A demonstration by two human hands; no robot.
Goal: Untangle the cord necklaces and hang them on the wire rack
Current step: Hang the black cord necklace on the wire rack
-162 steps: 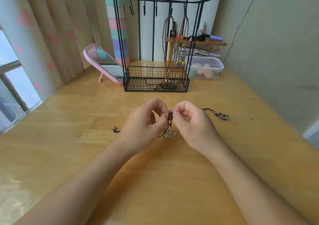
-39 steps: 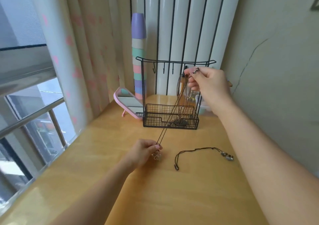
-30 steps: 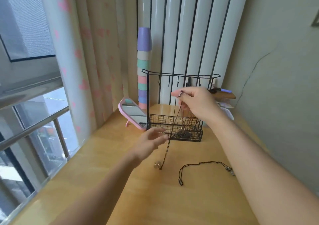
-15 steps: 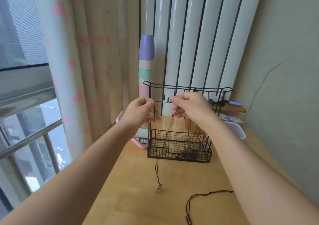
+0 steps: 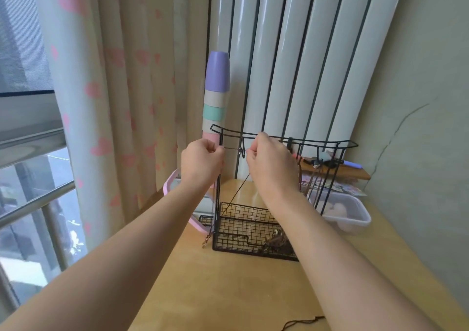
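The black wire rack (image 5: 327, 143) stands at the back of the wooden table. My left hand (image 5: 200, 162) and my right hand (image 5: 270, 163) are raised at its top bar and pinch a thin dark cord necklace (image 5: 234, 195) stretched between them at the leftmost hook (image 5: 243, 151). Its two strands hang down, and the small pendant (image 5: 206, 242) dangles by the rack's front left corner. Brown cord necklaces (image 5: 308, 186) hang from hooks further right, their pendants piled in the basket (image 5: 275, 242). A second dark cord (image 5: 302, 321) lies on the table near the bottom edge.
A stack of pastel cups (image 5: 217, 94) rises behind the rack's left side, with a pink-framed mirror (image 5: 170, 186) leaning below it. A clear plastic box (image 5: 347, 212) and a small wooden shelf (image 5: 337, 172) sit to the right. Curtains and a window fill the left.
Both hands rose to the rack's top bar and spread the cord across the left hook. The pendant lifted off the table and now hangs beside the basket. The camera moved closer.
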